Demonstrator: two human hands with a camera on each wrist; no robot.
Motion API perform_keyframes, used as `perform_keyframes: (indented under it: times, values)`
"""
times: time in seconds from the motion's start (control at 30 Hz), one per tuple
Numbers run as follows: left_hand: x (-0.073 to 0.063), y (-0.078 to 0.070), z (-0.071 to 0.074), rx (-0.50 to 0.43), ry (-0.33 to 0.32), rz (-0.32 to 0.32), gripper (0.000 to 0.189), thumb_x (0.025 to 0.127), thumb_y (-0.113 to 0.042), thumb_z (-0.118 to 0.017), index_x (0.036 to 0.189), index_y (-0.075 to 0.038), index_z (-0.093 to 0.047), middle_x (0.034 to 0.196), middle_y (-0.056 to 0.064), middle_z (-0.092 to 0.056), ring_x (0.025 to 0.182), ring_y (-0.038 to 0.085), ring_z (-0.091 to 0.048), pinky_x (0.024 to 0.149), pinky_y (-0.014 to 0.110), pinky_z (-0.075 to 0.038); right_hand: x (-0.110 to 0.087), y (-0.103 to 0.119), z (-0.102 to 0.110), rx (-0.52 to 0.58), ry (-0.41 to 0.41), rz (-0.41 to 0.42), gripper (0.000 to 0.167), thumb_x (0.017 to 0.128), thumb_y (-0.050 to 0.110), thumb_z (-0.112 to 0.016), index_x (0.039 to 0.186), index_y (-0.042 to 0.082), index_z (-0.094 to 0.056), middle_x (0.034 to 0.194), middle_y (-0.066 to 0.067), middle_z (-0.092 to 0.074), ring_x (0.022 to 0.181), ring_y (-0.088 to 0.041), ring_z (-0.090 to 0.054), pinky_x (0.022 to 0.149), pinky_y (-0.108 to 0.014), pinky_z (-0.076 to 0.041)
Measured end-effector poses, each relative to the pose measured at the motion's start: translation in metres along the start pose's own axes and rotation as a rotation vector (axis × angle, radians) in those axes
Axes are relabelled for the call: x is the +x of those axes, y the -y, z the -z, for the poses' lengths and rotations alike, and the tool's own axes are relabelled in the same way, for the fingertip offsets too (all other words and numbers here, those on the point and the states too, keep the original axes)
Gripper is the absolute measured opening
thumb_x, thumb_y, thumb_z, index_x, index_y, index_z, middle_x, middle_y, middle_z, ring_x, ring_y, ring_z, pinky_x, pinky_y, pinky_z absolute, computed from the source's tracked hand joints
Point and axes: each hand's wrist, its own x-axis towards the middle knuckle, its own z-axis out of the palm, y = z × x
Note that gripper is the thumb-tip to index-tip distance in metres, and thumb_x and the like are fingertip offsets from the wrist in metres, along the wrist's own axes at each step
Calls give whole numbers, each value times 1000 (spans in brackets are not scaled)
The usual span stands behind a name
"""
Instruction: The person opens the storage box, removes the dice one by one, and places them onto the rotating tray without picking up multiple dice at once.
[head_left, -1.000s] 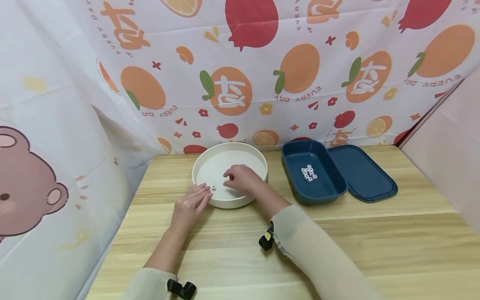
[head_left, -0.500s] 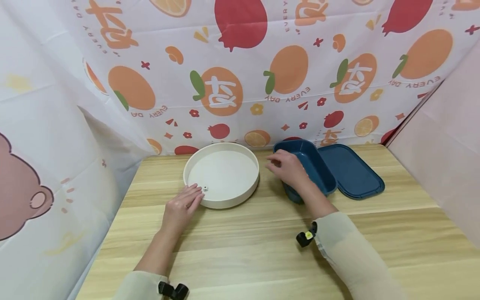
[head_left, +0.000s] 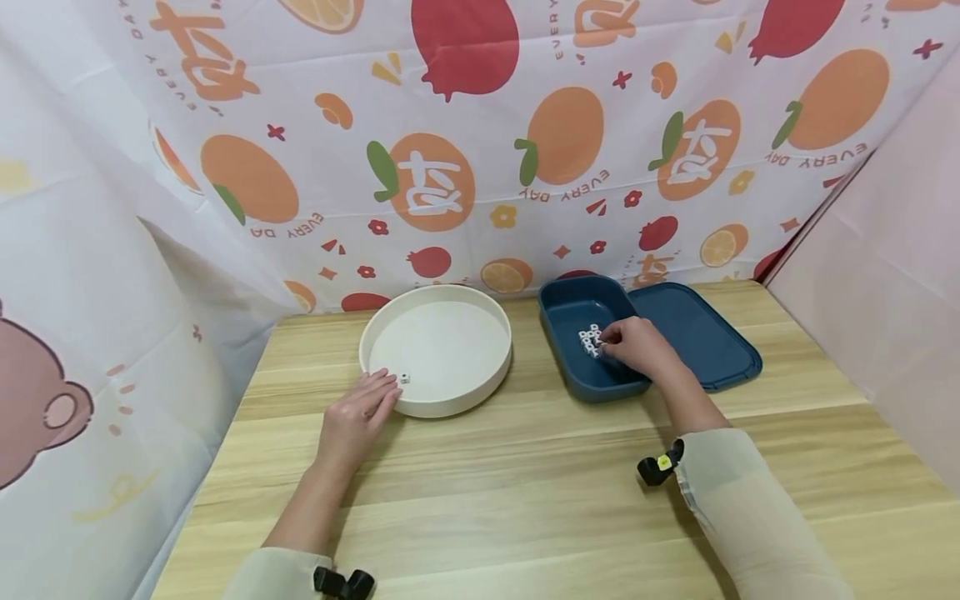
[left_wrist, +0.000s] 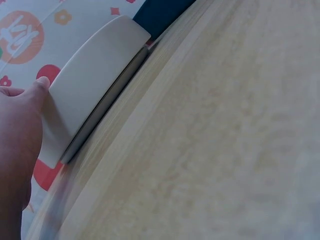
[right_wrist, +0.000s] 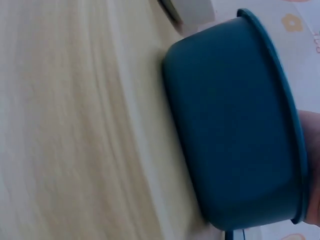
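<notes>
My left hand (head_left: 354, 417) rests on the near left rim of a round cream tray (head_left: 457, 402), its fingers extended. The left wrist view shows its thumb (left_wrist: 39, 90) against the tray's edge. Just beside the fingertips, inside the tray, sits a small white cube (head_left: 405, 378) with a dark mark. My right hand (head_left: 639, 346) reaches over the near right side of a blue rectangular box (head_left: 562, 354), bent fingertips at a cluster of small white cubes (head_left: 588, 340). Whether a cube is between those fingertips cannot be seen; the box wall hides them in the right wrist view.
A flat blue lid (head_left: 712, 337) lies right of the box, close against it. Both containers stand near the back of the wooden table (head_left: 510, 492), before a fruit-print cloth (head_left: 480, 167). A gap separates tray and box.
My right hand has moved right, from above the tray to the cubes in the blue box. The left hand stays at the tray rim beside the single cube. The head view has shifted slightly.
</notes>
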Motion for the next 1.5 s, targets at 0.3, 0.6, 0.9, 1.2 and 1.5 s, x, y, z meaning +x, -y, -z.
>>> perform_keyframes:
  times: [0.3, 0.6, 0.9, 1.2, 1.5]
  values:
    - [0, -3, -1, -10, 10, 13, 18, 81, -8, -79, 96, 0, -77, 103, 14, -75, 104, 31, -71, 98, 51, -54, 6, -3, -9, -67, 74, 18, 15, 85, 20, -76, 95, 9, -76, 91, -5, -73, 80, -18, -62, 76, -37, -57]
    - [2, -2, 1, -2, 39, 39, 18, 83, -9, -77, 99, 0, -77, 105, 14, -75, 106, 30, -70, 102, 49, -53, 6, -1, -12, -54, 112, 40, 9, 89, 13, -71, 97, 10, -74, 93, -6, -71, 81, -19, -60, 77, -37, -56]
    - [0, -2, 2, 5, 36, 34, 19, 83, -9, -78, 98, 0, -77, 105, 14, -75, 105, 30, -71, 101, 48, -53, 7, -1, -13, -48, 142, 40, 16, 89, 9, -68, 104, 11, -75, 94, -7, -71, 82, -19, -61, 77, -35, -57]
    - [0, 0, 0, 3, 9, 26, 19, 80, -8, -80, 96, 1, -77, 103, 14, -75, 103, 31, -71, 99, 50, -54, 9, 0, -13, -51, 132, 39, 17, 85, 21, -77, 98, 11, -75, 91, -5, -71, 81, -18, -61, 77, -36, -56]
    - [0, -2, 0, -2, -20, -3, 18, 77, -3, -81, 94, 1, -77, 100, 14, -76, 100, 32, -72, 96, 53, -55, 10, -1, -15, -26, 102, 73, 12, 85, 19, -76, 95, 12, -75, 87, -3, -70, 78, -17, -59, 72, -32, -53]
